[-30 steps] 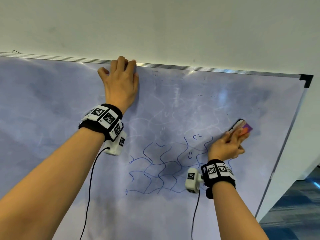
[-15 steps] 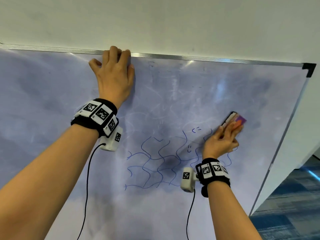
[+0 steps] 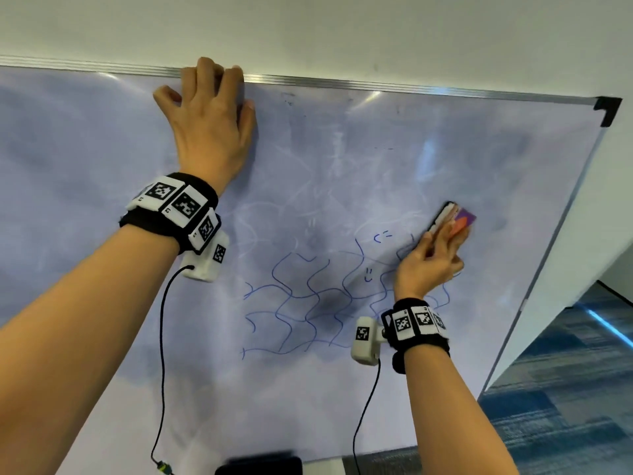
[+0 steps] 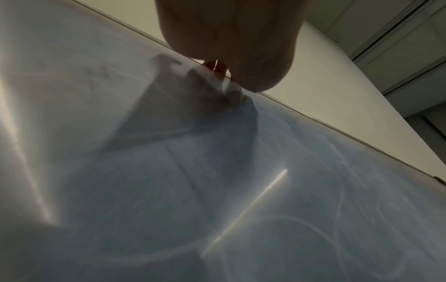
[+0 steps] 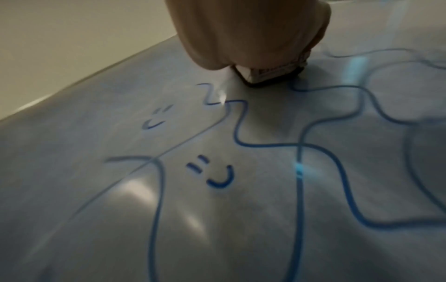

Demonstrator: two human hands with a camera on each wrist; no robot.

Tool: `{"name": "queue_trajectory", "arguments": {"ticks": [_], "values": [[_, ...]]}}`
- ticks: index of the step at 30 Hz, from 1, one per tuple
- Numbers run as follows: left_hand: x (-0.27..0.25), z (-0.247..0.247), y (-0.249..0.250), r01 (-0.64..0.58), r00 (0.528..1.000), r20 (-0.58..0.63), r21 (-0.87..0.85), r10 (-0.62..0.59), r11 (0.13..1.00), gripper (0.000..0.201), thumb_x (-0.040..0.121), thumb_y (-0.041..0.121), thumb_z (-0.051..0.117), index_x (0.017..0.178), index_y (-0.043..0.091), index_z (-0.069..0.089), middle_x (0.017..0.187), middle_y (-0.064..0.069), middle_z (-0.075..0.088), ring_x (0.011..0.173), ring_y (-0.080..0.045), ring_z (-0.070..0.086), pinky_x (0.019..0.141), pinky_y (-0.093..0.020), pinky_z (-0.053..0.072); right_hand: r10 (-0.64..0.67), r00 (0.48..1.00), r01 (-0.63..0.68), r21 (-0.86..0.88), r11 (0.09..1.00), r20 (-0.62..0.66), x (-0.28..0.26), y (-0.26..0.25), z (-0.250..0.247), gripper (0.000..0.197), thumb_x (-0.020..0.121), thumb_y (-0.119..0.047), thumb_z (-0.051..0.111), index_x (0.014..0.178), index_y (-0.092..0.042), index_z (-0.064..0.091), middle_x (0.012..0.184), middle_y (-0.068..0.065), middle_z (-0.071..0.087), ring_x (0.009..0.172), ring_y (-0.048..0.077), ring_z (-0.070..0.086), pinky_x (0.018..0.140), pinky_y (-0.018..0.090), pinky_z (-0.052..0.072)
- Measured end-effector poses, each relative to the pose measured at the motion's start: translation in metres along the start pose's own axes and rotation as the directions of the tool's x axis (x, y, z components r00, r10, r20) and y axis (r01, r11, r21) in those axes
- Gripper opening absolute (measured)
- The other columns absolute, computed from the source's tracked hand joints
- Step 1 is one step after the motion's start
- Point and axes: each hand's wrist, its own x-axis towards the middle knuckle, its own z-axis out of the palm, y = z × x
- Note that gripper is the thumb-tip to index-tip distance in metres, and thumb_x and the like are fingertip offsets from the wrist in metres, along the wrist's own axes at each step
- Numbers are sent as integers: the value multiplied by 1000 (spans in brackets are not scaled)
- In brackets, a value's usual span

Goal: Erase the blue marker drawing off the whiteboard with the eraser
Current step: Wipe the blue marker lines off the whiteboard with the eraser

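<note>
Whiteboard (image 3: 102, 159) hangs on pale wall (image 3: 342, 29) above blue carpet (image 3: 565, 389).

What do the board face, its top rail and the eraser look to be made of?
Whiteboard: glossy coated panel, judging by the streaky light glare. Top rail: likely brushed aluminium, silver and ribbed, with a black plastic corner cap. Eraser in the right hand: probably a printed body over a dark felt pad.

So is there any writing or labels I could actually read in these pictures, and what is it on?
No readable words or numbers anywhere.
Whiteboard: only a blue marker drawing of wavy lines with two small smiley faces, no letters.
Eraser: its printed side is too blurred to read.
Wristbands: black-and-white square code patterns; tiny marks beside them are too small to read.
</note>
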Motion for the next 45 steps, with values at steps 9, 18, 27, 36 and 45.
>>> {"name": "queue_trajectory", "arguments": {"ticks": [9,18,27,36,45], "values": [[-1,-3,0,-22,999,36,28,21,999,41,91,37,35,125,17,46,120,-9,48,108,-29,42,85,-44,29,781,612,-759,184,624,-123,-33,30,-31,49,102,-30,39,149,-25,28,148,17,33,123,32,45,95,31,35],[-2,-6,0,-18,999,48,21,17,1000,44,91,41,33,126,16,45,123,-9,47,112,-29,42,88,-45,29,281,959,-281,126,951,18,-73,14,-6,44,100,-14,44,143,-11,38,155,15,23,118,41,44,88,-2,22],[-2,-9,0,-27,997,71,16,26,1000,46,91,40,31,128,17,44,125,-9,46,114,-28,41,89,-46,29,551,805,-555,-48,830,218,-69,85,-40,48,106,-22,11,153,-27,2,159,5,-7,140,43,9,113,47,9],[-2,-4,0,-1,998,59,19,0,1000,46,91,40,30,128,17,44,126,-8,46,115,-28,41,90,-44,28,404,914,-406,150,901,48,-95,87,-21,44,97,-17,49,141,-12,45,152,16,28,118,27,50,95,18,30],[-1,-4,0,-6,998,70,42,3,999,46,89,41,30,127,18,43,125,-7,45,114,-28,41,88,-43,28,723,687,-718,87,691,-69,-100,111,-41,56,88,-47,46,132,-14,56,131,22,55,111,40,57,93,38,47]]}}
